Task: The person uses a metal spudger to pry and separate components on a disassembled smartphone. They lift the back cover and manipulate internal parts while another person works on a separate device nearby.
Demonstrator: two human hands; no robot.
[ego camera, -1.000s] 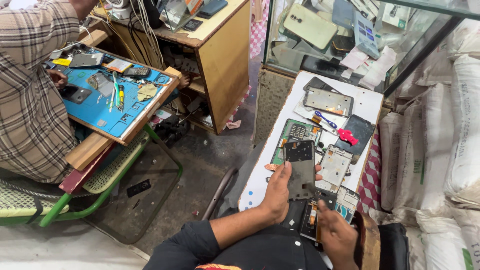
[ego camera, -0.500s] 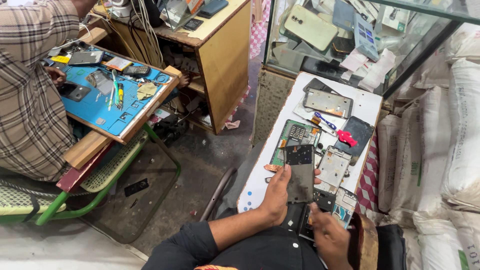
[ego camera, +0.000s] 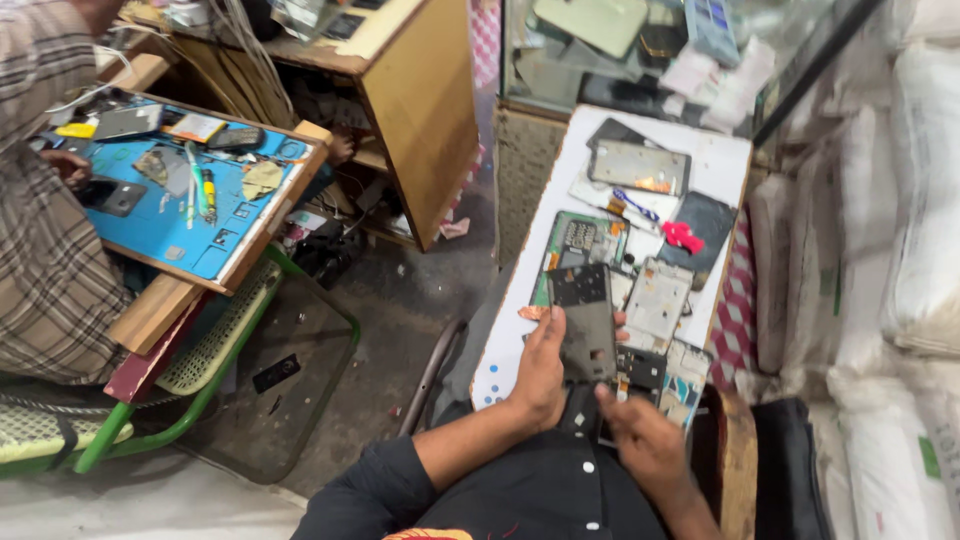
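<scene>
The left hand (ego camera: 540, 370) holds a dark phone (ego camera: 585, 320) by its left edge. The fingers curl around the side of the phone and grip it, and the fingertips show on the far edge. The phone stands a bit tilted, with its top over the near end of the white desk (ego camera: 720, 160) and its bottom close to the person's lap.

The right hand (ego camera: 640, 440) is just below the phone, near its bottom end. Its fingers are bent and reach toward that end. I cannot tell if they pinch anything, since the spot is too small and dark to see.

Many phone parts lie on the white desk past the dark phone. A green phone frame (ego camera: 580, 245) sits just behind it. A pale phone back (ego camera: 658, 300) lies just to its right. A grey plate (ego camera: 638, 167) lies farther off, and a small red bit (ego camera: 683, 237) sits between the plate and the phone.

To do this step well, I think the left hand should keep the phone steady and not squeeze too hard. The right hand should work slowly at the bottom end, with small moves. The loose parts on the desk are close, so an elbow bump could knock them off.

Far to the left of the phone, another person in a checked shirt (ego camera: 40, 250) sits at a blue mat (ego camera: 190, 225).
</scene>
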